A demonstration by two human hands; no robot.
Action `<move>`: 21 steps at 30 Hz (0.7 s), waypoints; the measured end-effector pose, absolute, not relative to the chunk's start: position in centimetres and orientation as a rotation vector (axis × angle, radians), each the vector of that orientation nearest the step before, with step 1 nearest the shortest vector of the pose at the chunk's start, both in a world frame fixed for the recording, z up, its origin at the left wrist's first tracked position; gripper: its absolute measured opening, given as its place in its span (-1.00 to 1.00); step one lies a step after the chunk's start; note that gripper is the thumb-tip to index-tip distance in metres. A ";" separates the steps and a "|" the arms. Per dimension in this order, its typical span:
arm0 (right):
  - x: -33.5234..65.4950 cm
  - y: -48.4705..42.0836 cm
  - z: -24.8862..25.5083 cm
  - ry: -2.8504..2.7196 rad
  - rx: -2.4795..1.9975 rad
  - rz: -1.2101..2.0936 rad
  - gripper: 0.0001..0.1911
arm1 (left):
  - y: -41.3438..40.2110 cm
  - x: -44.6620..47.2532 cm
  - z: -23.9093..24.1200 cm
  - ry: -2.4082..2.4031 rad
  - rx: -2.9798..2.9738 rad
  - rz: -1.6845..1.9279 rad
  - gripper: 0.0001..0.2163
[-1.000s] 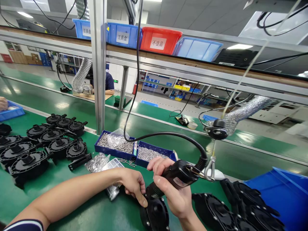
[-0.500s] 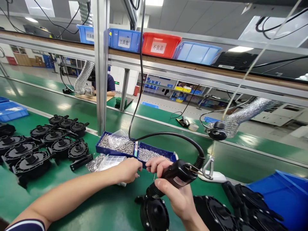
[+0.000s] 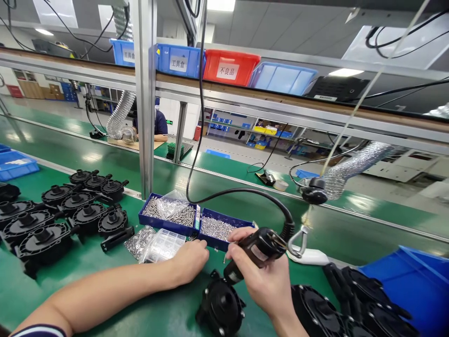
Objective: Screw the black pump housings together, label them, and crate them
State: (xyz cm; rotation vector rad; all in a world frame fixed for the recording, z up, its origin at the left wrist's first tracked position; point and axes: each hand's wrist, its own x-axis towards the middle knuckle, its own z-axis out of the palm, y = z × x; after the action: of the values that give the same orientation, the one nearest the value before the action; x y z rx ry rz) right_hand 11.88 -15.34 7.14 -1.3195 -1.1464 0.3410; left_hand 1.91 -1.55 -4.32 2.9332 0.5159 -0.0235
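Observation:
My right hand (image 3: 261, 274) is wrapped round a black electric screwdriver (image 3: 256, 248) that hangs on a cable, its tip pointing down toward a round black pump housing (image 3: 220, 306) on the green belt. My left hand (image 3: 191, 260) rests with curled fingers beside the front edge of a blue tray of small screws (image 3: 219, 229); what its fingertips pinch is hidden. A second blue tray of longer screws (image 3: 168, 213) sits just to the left.
Rows of black pump housings (image 3: 59, 213) stand at the left, and more lie at the lower right (image 3: 333, 309) by a blue bin (image 3: 417, 285). Clear bags of screws (image 3: 154, 243) lie near my left hand. A steel post (image 3: 145, 98) rises behind the trays.
My left hand left the housing and moved up to the screw trays. The screwdriver lifted slightly off the housing and tilted toward the tray.

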 end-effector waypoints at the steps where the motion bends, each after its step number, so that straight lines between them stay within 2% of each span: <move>1: 12.1 -15.4 7.3 -1.096 -1.389 0.281 -0.83 | -1.7 2.0 -4.6 0.510 2.948 0.013 -0.79; 6: 12.9 -15.4 7.9 -0.988 -1.517 0.245 -0.74 | -2.1 1.8 -4.6 0.450 2.578 0.052 -0.84; 9: 12.9 -15.5 8.0 -0.993 -1.552 0.252 -0.71 | -1.8 1.7 -4.2 0.502 2.194 -0.235 -0.92; 12: 12.7 -15.6 8.2 -0.990 -1.574 0.264 -0.71 | -1.2 2.0 -4.5 0.563 1.826 -0.570 -0.88; 21: 12.8 -15.6 8.1 -1.019 -1.547 0.258 -0.71 | 0.8 2.8 -5.1 0.528 1.437 -0.763 -0.86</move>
State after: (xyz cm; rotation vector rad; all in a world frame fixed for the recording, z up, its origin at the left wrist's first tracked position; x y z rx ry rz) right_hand 12.85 -15.60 8.11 -1.5469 -1.0190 0.2581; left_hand 2.80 0.77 -5.14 1.4366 0.5276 -0.7628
